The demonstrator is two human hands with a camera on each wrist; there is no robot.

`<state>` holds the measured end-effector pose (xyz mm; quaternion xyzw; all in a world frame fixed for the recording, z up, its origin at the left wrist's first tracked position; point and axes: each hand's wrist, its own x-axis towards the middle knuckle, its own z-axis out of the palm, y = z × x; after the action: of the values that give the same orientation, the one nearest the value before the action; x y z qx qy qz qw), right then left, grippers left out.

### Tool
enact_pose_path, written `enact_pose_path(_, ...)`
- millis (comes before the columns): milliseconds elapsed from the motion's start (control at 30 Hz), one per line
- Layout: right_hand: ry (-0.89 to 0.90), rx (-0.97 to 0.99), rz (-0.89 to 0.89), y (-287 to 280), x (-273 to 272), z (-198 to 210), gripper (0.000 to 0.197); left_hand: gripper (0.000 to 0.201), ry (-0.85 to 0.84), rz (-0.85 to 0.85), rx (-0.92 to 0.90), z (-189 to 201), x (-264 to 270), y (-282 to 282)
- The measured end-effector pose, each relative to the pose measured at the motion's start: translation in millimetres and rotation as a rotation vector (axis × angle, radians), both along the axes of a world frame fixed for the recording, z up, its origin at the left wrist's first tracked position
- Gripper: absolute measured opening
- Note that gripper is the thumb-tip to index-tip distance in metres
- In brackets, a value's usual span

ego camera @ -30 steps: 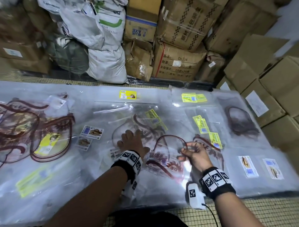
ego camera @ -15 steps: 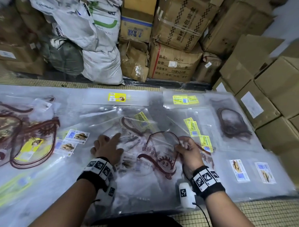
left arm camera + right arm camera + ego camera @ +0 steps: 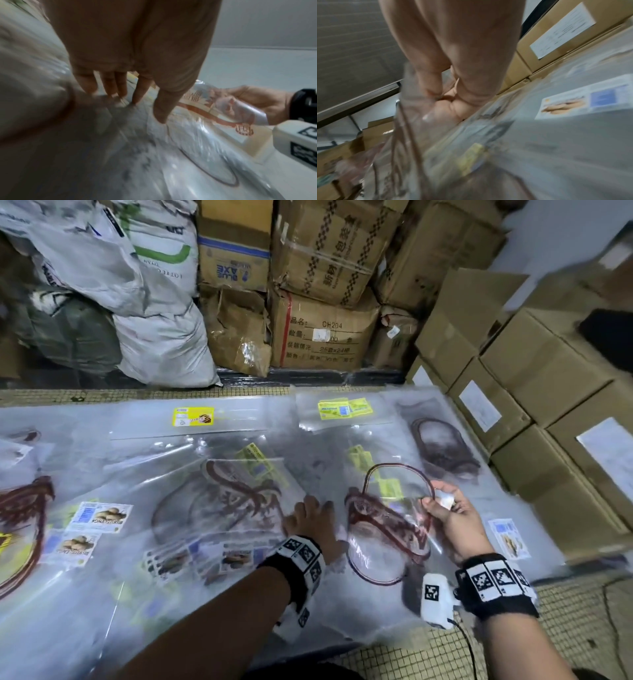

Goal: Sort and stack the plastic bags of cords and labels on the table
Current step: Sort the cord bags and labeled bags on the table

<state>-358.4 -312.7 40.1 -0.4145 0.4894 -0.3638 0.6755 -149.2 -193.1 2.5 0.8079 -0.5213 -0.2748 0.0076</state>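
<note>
- Moved since the earlier frame: right hand (image 3: 448,517) has carried its bag off toward the right edge of the table and lifted it; left hand (image 3: 310,523) has come to rest near the middle of the front edge.
- Item 1: clear plastic bag with a dark red cord loop inside (image 3: 390,518). Raised at its right side and tilted, its left side still trailing on the pile; judged as being peeled free for sorting.
- Item 2: right hand. Fingers and thumb curled, pinching the bag's upper right edge at the cord loop; a small white scrap shows in the fingers, its nature unclear.
- Item 3: left hand. Flat, fingers (image 3: 142,92) straight and spread, tips pressing on the layer of clear plastic bags (image 3: 212,501) beneath; grasps nothing. Judged to pin that layer so only 1 bag lifts.
- Item 4: yellow labels (image 3: 193,416) along the far edge; white labels with product photos (image 3: 99,517) toward the left.
- Item 5: brown cardboard cartons (image 3: 322,337) behind the table.
</note>
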Motion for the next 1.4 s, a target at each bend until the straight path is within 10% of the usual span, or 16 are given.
enact_pose_path(100, 0.016, 0.061, -0.021, 3, -19, -5, 0.047, 0.097, -0.012, 0.068, -0.040, -8, -15, -4)
enact_pose_path(267, -0.007, 0.065, 0.031, 5, -23, -12, 0.052, 0.073, -0.003, 0.083, -0.109, -16, -2, -2)
enact_pose_path(467, -0.035, -0.023, -0.036, -12, -11, -15, 0.036, 0.093, -0.023, -0.098, -0.048, -23, 12, 15)
enact_pose_path(900, 0.059, 0.050, 0.003, -39, -35, -27, 0.038, 0.049, 0.001, 0.101, -0.157, -16, -10, 10)
enact_pose_path(1400, 0.040, 0.078, 0.383, -17, 60, -26, 0.038, 0.027, 1.235, 0.941, -0.399, 19, 65, 37)
